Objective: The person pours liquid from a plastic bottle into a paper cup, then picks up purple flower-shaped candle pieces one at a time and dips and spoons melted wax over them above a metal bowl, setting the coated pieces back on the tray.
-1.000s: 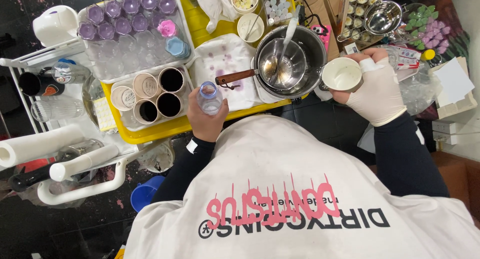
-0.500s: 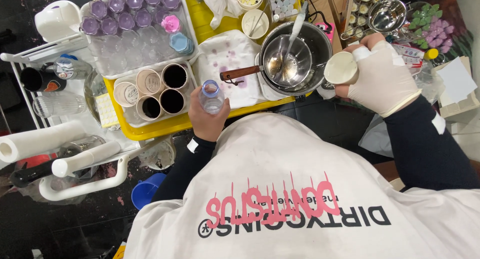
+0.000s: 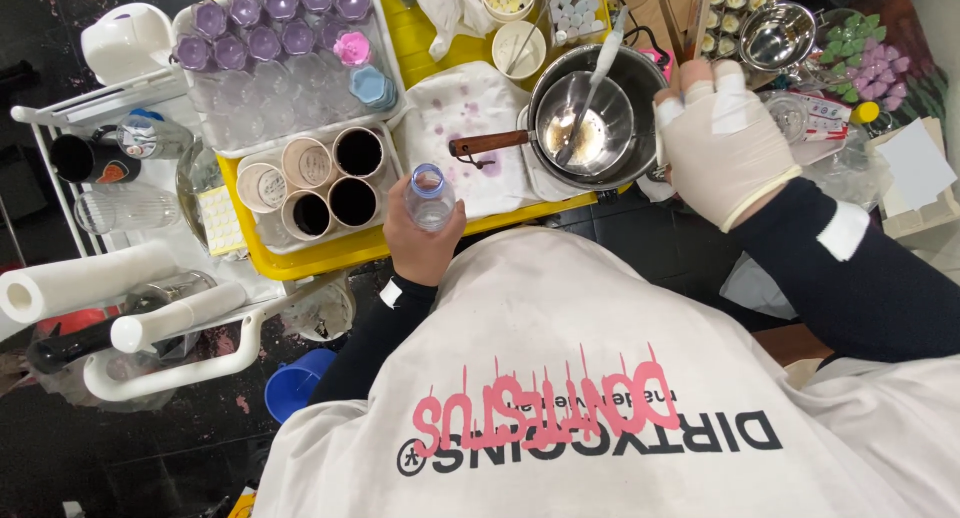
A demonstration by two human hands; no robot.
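Note:
My left hand is bare and grips a small clear bottle with a bluish neck, upright over the front edge of the yellow tray. My right hand wears a white glove and is turned over at the right rim of a dark pot. It covers the small white cup it holds, so only a sliver shows. Inside the pot sits a steel pan with a wooden handle and a white spatula.
On the tray are several round paper moulds, a stained white cloth and a rack of purple-filled and clear glasses. Paper rolls lie on a white cart at the left. Small bowls, boxes and flower-shaped pieces fill the right.
My gloved right hand has tipped the white cup over toward the pot's rim, so the cup is now hidden behind the hand. The left hand has kept the bottle almost still.

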